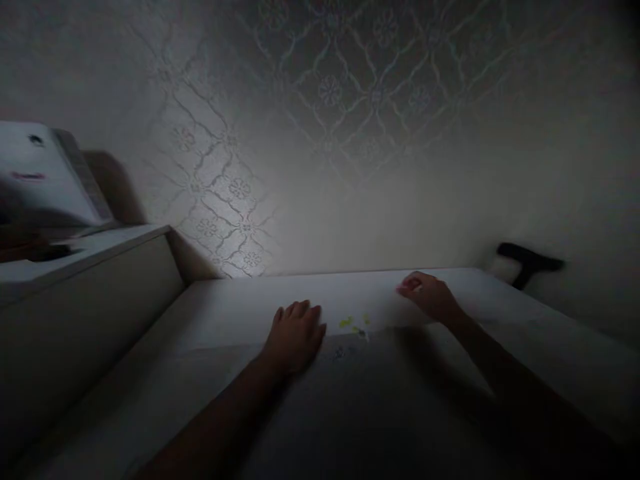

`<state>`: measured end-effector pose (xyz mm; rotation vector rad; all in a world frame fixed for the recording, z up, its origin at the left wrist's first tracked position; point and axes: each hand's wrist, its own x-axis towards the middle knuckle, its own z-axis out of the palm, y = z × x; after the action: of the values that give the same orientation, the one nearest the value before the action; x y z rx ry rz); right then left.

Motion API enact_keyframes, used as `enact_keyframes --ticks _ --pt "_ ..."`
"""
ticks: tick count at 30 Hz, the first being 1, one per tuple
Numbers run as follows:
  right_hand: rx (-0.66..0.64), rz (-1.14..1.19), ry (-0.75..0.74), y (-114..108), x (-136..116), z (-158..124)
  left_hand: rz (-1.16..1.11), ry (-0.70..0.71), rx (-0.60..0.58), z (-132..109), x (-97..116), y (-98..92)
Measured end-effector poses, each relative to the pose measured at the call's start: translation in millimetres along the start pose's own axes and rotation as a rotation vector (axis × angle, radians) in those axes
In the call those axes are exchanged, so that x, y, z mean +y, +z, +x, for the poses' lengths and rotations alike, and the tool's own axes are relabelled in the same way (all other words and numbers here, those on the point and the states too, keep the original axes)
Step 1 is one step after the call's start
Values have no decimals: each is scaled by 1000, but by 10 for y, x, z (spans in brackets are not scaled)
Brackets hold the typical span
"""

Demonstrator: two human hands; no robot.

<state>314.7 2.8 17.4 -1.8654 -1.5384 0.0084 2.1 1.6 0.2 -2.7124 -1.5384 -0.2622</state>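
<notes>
We press our left hand [295,335] flat, fingers together, on the white sheet [240,313] (dim room); right hand [431,297] fingers pinch the sheet.

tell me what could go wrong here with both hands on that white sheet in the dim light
1. The left hand presses flat on the white sheet while the right hand pinches it near the far edge; uneven pulling could bunch the cloth.
2. The small yellow-green bits lying between the hands could get smeared or scattered.
3. The scene is dark and blurred, so the black-handled tool by the wall could easily be knocked.
</notes>
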Motion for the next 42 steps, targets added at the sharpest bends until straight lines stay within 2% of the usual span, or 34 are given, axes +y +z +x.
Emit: enact_keyframes --ticks 4,7,10,12,18,23,29,32,34,36,39,42 --pt "-25 -84 176 -118 548 187 -3 6 3 0 -3 0" --pt "-105 -9 193 -85 691 225 -3 15 11 4 -19 11" --pt "-233 54 178 -26 664 215 -4 13 11 7 -31 18" --pt "-254 15 179 -13 623 201 -3 9 9 8 -33 18" --pt "-33 -167 193 -12 562 157 0 9 6 6 -30 15" --pt "-40 -245 132 73 529 112 0 10 0 1 -29 10" --pt "3 -263 147 109 537 108 -4 10 4 7 -30 10" --pt "34 -248 113 67 454 114 -3 11 5 8 -33 16" --pt "26 -188 29 25 325 96 -3 14 8 8 -34 19" --pt "-63 -67 -93 -5 144 45 -4 12 9 8 -33 21" --pt "-272 133 -269 15 -141 -87 -7 14 6 7 -30 22" --pt "-384 201 -343 115 -322 -223 -10 17 6 6 -29 22"
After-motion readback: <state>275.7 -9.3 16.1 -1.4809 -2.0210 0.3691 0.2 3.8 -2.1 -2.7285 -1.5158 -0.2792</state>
